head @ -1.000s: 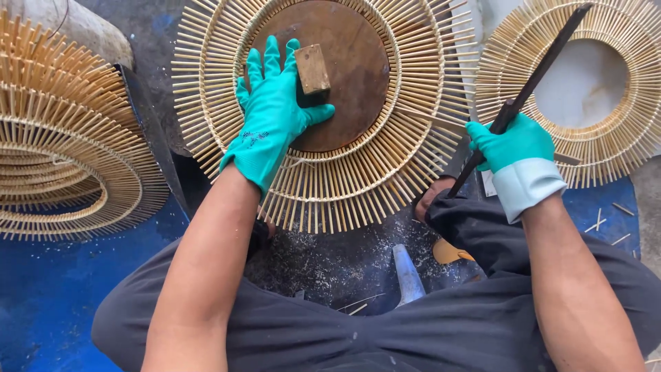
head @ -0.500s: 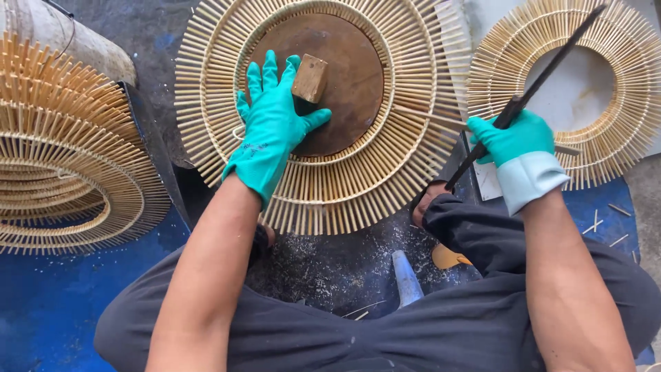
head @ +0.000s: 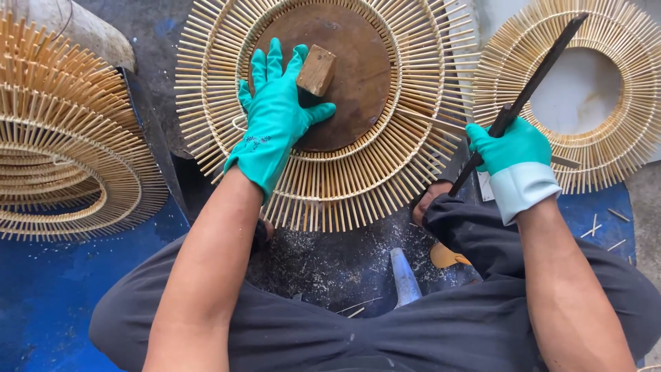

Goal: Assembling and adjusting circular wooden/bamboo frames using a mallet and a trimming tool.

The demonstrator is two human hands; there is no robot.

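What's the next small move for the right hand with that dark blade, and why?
Probably bring the dark blade down toward the stick ring's uneven outer tips. The right hand holds it raised off to the side, while the left hand already presses flat on the brown disc, pinning the ring.

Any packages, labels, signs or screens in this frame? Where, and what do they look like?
None in view: no package, label, sign or screen.
Nearest thing to a marking: a small dark print on the back of the left hand glove, too small to make out.
Right hand grips a dark flat blade; it shows no label.
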